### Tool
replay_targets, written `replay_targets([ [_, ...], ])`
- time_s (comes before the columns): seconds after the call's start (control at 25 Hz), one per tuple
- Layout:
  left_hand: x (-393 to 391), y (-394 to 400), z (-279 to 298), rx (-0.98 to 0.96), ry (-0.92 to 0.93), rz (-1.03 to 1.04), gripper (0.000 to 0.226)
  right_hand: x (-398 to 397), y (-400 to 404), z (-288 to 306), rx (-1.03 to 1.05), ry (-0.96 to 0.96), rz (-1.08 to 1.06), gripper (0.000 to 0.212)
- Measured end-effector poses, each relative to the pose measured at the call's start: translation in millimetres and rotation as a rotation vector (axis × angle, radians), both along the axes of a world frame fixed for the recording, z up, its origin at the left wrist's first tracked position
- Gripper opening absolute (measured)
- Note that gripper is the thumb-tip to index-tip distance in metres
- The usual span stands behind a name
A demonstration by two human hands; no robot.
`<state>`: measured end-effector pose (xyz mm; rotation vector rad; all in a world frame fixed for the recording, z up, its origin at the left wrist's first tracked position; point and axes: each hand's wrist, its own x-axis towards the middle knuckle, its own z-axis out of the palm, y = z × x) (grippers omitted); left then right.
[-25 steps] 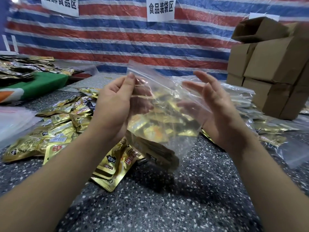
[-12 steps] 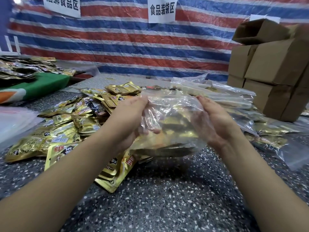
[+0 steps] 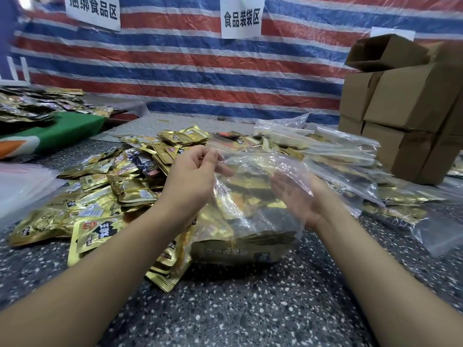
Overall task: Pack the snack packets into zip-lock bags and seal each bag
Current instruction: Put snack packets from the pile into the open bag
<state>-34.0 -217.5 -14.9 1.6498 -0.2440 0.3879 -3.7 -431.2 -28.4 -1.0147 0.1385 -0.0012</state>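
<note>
Tarp sign (image 3: 241,17) reads 食品装袋区 — left hand (image 3: 193,179) pinches zip-lock bag (image 3: 253,196), right hand (image 3: 298,199) flat beneath.

Both bare arms are reaching forward from the bottom corners. The left hand (image 3: 194,176) is curling its fingers, and its thumb and fingertips are pinching together up high. The right hand (image 3: 298,196) is lying palm up with its fingers loosely spread, seen blurry through clear plastic covering it.

Even bright light, soft shadows, plastic glare, wide-angle bending at edges
</note>
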Motion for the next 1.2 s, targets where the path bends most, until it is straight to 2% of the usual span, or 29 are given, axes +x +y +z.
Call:
replay_targets([
  [0.04,0,1,0,-0.003,-0.015,0.006,0.025,6,2,-1,-0.212,-0.001,-0.041,0.030],
  [0.12,0,3,2,-0.032,-0.031,0.002,0.023,14,14,0,-0.846,-0.080,-0.047,0.025],
  [0.24,1,5,5,-0.092,-0.035,-0.018,0.020,25,36,4,-1.632,-0.332,0.139,0.036],
  [0.28,1,5,6,-0.108,-0.033,-0.022,0.019,27,42,5,-1.819,-0.383,0.146,0.042],
  [0.36,0,6,8,-0.135,-0.028,-0.024,0.018,33,49,3,-1.990,-0.455,0.177,0.057],
  [0.48,0,7,9,-0.155,-0.026,-0.023,0.018,39,51,-9,-1.977,-0.476,0.213,0.066],
  [0.64,-1,6,9,-0.153,-0.016,-0.018,0.019,41,46,-21,-2.074,-0.481,0.032,0.040],
  [0.68,-1,6,9,-0.153,-0.015,-0.016,0.020,40,46,-21,-2.075,-0.464,0.025,0.041],
  [0.76,-1,5,9,-0.154,-0.017,-0.015,0.020,37,45,-22,-2.072,-0.426,0.032,0.035],
  [0.84,-1,5,10,-0.156,-0.015,-0.014,0.020,40,40,-20,-2.052,-0.401,-0.020,0.009],
  [0.88,-1,5,9,-0.159,-0.012,-0.014,0.020,39,38,-17,-1.980,-0.405,-0.072,0.011],
  [0.92,-1,5,10,-0.166,-0.008,-0.016,0.020,38,36,-13,-1.868,-0.408,-0.064,0.015],
  [0.96,-1,5,9,-0.175,-0.003,-0.018,0.019,37,33,-9,-1.660,-0.379,-0.085,0.036],
  [1.04,0,6,9,-0.191,0.008,-0.023,0.017,36,24,5,-0.967,-0.228,-0.063,0.017],
  [1.08,1,7,9,-0.194,0.011,-0.027,0.016,35,17,11,-0.712,-0.136,-0.059,0.023],
  [1.12,1,7,8,-0.193,0.010,-0.031,0.016,32,12,15,-0.533,-0.088,-0.031,0.007],
  [1.2,2,7,7,-0.184,0.006,-0.043,0.014,23,4,14,-0.399,-0.069,0.022,0.016],
])
